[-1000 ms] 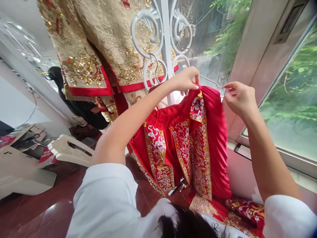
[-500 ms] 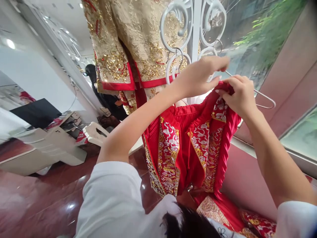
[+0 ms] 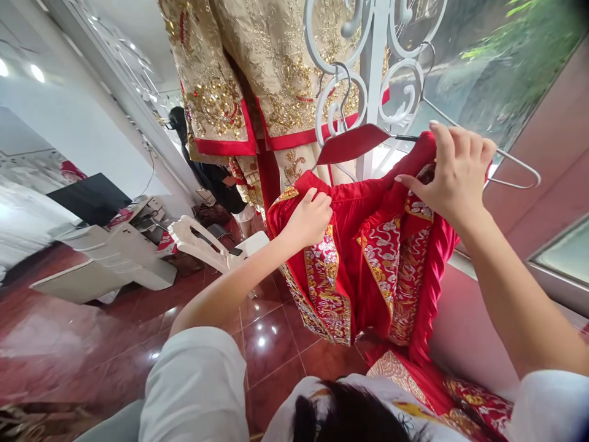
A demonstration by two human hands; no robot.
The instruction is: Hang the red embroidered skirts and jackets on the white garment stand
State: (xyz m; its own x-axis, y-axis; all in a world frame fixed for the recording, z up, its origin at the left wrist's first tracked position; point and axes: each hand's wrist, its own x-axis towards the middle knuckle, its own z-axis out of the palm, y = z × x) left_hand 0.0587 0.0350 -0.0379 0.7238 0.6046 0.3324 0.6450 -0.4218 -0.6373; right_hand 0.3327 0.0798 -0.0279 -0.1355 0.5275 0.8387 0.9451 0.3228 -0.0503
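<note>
A red pleated skirt [image 3: 368, 258] with gold and silver embroidered panels hangs from a red-padded wire hanger [image 3: 359, 142], hooked on a white scrolled metal stand [image 3: 375, 67]. My left hand [image 3: 309, 218] is closed on the skirt's waistband at its left end. My right hand [image 3: 453, 167] pinches the waistband's right end against the hanger's bare wire arm [image 3: 515, 172]. A gold embroidered jacket [image 3: 257, 73] with red trim hangs on the same stand, above and behind the skirt.
A white plastic chair [image 3: 202, 242] and a white desk [image 3: 105, 264] with a dark screen [image 3: 89, 197] stand to the left on a glossy red tiled floor [image 3: 92, 350]. A person in black [image 3: 216, 178] stands behind the jacket. A window [image 3: 529, 80] is at right. More red embroidered cloth [image 3: 460, 393] lies below.
My left hand dropped from the top of the hanger to the skirt's left waistband end. My right hand stayed at the right end. The hanger's red padded bar is now uncovered.
</note>
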